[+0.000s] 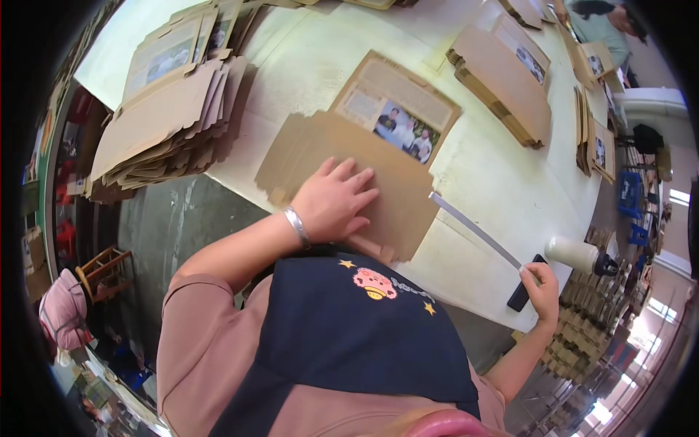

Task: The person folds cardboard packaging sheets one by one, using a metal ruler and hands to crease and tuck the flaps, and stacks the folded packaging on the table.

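My left hand (336,198) lies flat with its fingers spread on a brown cardboard sheet (397,197) at the front edge of the white table. Beyond the fingers, the same piece shows a printed panel (397,109) with a photo of people. At the right, my right hand (539,285) pinches the near end of a thin whitish strip (477,230). The strip's far end reaches the right edge of the cardboard. Just beside my right fingers, a black object (526,284) rests on the table edge.
Stacks of flat cardboard stand at the left (164,124) and upper right (502,87). A pale bottle with a black cap (575,253) lies near my right hand. Another person (608,33) is at the far right. A wooden stool (105,273) stands at the left.
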`<control>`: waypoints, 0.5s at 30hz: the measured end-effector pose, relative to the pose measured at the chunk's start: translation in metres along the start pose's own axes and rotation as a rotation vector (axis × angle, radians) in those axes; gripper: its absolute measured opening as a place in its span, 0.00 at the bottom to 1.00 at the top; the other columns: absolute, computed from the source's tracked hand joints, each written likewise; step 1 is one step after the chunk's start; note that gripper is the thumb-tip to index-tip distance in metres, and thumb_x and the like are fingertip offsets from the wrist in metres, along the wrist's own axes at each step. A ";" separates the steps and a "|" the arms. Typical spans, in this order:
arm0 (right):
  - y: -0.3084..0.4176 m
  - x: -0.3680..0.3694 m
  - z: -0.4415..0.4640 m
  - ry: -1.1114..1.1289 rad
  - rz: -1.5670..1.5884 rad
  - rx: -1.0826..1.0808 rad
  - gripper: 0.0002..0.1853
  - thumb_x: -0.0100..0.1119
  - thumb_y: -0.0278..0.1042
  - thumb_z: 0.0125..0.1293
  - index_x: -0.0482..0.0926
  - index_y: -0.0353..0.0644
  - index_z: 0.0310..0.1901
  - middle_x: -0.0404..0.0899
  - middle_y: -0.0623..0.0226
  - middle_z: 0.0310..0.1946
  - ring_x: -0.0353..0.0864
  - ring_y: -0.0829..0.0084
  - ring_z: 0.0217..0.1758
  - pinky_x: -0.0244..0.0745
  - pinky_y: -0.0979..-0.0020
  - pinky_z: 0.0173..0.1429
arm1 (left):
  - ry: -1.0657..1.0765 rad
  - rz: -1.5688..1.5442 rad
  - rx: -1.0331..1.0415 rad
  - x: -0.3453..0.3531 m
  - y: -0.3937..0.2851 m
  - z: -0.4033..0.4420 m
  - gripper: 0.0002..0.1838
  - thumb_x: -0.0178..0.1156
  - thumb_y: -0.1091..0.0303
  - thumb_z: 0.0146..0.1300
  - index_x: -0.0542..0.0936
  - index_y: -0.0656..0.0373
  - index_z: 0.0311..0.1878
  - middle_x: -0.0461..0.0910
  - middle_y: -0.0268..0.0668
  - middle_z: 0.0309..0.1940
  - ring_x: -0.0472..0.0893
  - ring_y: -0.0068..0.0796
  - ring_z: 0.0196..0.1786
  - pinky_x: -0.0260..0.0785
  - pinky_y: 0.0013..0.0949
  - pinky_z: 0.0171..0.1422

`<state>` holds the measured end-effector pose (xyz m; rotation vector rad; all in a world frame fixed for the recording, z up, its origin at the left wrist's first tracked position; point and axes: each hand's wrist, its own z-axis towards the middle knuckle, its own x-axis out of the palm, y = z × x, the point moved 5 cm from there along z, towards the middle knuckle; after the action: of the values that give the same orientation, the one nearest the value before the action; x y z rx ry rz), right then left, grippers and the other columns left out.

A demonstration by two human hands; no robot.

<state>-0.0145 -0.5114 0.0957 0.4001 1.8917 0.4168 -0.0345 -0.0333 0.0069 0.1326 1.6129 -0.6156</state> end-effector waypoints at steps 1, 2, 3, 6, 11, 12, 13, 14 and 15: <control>0.005 0.000 -0.004 -0.007 0.044 0.012 0.12 0.72 0.35 0.65 0.85 0.35 0.41 0.83 0.62 0.34 0.84 0.68 0.40 0.77 0.68 0.48 | 0.117 -0.102 0.024 -0.001 0.000 0.001 0.27 0.66 0.43 0.66 0.83 0.48 0.62 0.83 0.37 0.61 0.78 0.44 0.66 0.66 0.55 0.74; 0.010 -0.003 -0.007 -0.010 0.048 0.018 0.12 0.72 0.35 0.65 0.85 0.35 0.41 0.83 0.62 0.34 0.84 0.68 0.40 0.77 0.68 0.48 | 0.089 -0.159 0.000 -0.010 0.008 0.009 0.23 0.66 0.44 0.66 0.84 0.50 0.55 0.86 0.33 0.50 0.83 0.41 0.57 0.71 0.48 0.69; 0.018 -0.005 -0.008 0.003 0.018 0.017 0.11 0.72 0.35 0.65 0.85 0.34 0.41 0.83 0.62 0.34 0.84 0.68 0.39 0.76 0.68 0.48 | 0.039 -0.250 -0.121 -0.020 0.019 0.015 0.28 0.67 0.42 0.65 0.83 0.51 0.59 0.83 0.36 0.59 0.80 0.44 0.62 0.71 0.49 0.71; 0.021 -0.003 -0.009 0.005 -0.025 0.021 0.11 0.72 0.34 0.66 0.86 0.35 0.41 0.83 0.62 0.34 0.85 0.67 0.39 0.77 0.68 0.47 | -0.205 -0.018 -0.009 -0.024 0.058 0.042 0.37 0.67 0.35 0.62 0.80 0.51 0.67 0.75 0.42 0.72 0.72 0.49 0.74 0.65 0.52 0.77; 0.042 0.027 0.001 -0.100 -0.074 -0.092 0.10 0.73 0.35 0.66 0.87 0.37 0.42 0.84 0.60 0.35 0.85 0.64 0.39 0.78 0.66 0.47 | -0.171 0.059 0.114 0.004 0.079 0.060 0.55 0.63 0.21 0.55 0.71 0.50 0.78 0.62 0.45 0.82 0.53 0.51 0.86 0.42 0.61 0.88; 0.048 0.033 0.001 -0.134 -0.093 -0.104 0.10 0.73 0.35 0.66 0.87 0.37 0.42 0.85 0.60 0.36 0.85 0.62 0.39 0.78 0.66 0.47 | -0.169 0.058 0.113 0.004 0.081 0.060 0.55 0.63 0.21 0.55 0.71 0.50 0.78 0.62 0.45 0.82 0.53 0.51 0.86 0.42 0.61 0.88; 0.052 0.035 0.001 -0.168 -0.110 -0.116 0.10 0.73 0.35 0.66 0.87 0.38 0.42 0.86 0.59 0.38 0.85 0.61 0.40 0.78 0.65 0.48 | -0.176 0.065 0.126 0.003 0.083 0.059 0.56 0.63 0.21 0.54 0.71 0.50 0.78 0.62 0.45 0.81 0.54 0.52 0.85 0.42 0.61 0.88; 0.051 0.034 0.001 -0.180 -0.107 -0.154 0.12 0.72 0.39 0.67 0.87 0.38 0.42 0.85 0.58 0.35 0.85 0.59 0.36 0.78 0.64 0.45 | -0.182 0.070 0.139 0.002 0.084 0.058 0.56 0.62 0.20 0.54 0.70 0.50 0.78 0.63 0.45 0.81 0.54 0.52 0.85 0.41 0.61 0.88; 0.047 0.029 0.002 -0.177 -0.106 -0.154 0.12 0.72 0.39 0.67 0.87 0.38 0.42 0.85 0.58 0.35 0.85 0.59 0.36 0.78 0.64 0.45 | -0.179 0.070 0.138 0.001 0.085 0.057 0.56 0.62 0.20 0.54 0.70 0.50 0.78 0.63 0.45 0.81 0.54 0.52 0.85 0.41 0.61 0.88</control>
<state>-0.0190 -0.4558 0.0933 0.2256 1.6878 0.4384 0.0530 0.0116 -0.0214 0.2286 1.3874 -0.6656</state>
